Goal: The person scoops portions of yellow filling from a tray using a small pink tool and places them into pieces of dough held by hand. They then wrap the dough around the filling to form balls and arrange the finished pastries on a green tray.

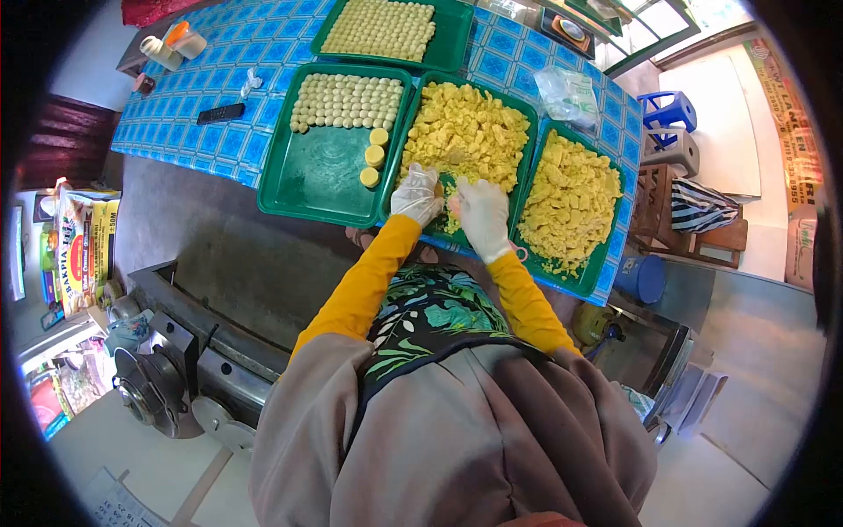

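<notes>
My left hand, in a white glove, is closed at the near edge of a green tray of crumbly yellow dough. A small brownish edge shows at its fingertips, too hidden to name. Close beside it, my gloved right hand is closed around a pink tool with a ring-shaped end; its working end is mostly hidden. To the left, another green tray holds rows of small pale dough balls. Three flat yellow rounds, one of them a yellow disc, line its right side.
More yellow dough fills a tray on the right. A further tray of pale balls lies at the back. On the blue checked tablecloth are a black remote, jars and a plastic bag.
</notes>
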The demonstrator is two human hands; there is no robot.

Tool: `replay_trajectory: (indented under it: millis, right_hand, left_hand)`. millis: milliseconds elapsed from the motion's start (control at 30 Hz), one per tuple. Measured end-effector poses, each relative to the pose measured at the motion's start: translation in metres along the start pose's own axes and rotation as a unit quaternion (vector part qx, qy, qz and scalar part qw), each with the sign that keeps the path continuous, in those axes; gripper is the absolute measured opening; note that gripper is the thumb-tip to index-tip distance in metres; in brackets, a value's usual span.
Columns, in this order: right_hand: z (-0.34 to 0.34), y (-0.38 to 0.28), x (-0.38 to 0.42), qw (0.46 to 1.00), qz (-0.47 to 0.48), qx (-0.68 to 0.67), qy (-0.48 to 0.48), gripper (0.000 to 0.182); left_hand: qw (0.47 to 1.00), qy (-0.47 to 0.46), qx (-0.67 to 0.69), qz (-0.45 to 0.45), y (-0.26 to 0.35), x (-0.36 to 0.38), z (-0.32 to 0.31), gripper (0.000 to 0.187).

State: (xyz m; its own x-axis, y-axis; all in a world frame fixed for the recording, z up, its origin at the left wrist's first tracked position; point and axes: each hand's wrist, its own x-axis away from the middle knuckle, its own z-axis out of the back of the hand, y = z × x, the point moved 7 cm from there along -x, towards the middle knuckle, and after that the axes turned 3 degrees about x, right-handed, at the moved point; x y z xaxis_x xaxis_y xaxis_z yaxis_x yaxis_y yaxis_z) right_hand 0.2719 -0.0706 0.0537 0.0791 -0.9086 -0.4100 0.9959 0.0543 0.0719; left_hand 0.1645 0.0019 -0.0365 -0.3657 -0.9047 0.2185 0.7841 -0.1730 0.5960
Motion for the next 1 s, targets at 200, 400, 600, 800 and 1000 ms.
replay_trajectory:
  millis: [200,400,600,800,1000]
  right_hand:
    - [-0.140,0.015,0.010,0.806,-0.298,-0.476,-0.186,0.012]
    - [-0.149,0.013,0.006,0.826,-0.298,-0.451,-0.160,0.017]
    - [-0.142,0.007,0.004,0.829,-0.282,-0.462,-0.140,0.016]
    - [-0.122,0.004,-0.003,0.854,-0.275,-0.422,-0.127,0.015]
    - [-0.121,0.005,0.000,0.841,-0.300,-0.434,-0.122,0.013]
  left_hand:
    - [0.999,0.039,0.018,-0.011,-0.007,0.001,-0.004,0.036]
    - [0.993,0.081,0.024,-0.082,-0.001,0.004,0.000,0.034]
    - [0.987,0.112,-0.026,-0.111,-0.004,0.006,-0.007,0.038]
    - [0.990,0.091,-0.014,-0.108,-0.002,0.005,-0.009,0.037]
    - [0.992,0.076,-0.045,-0.094,0.002,0.002,-0.012,0.033]
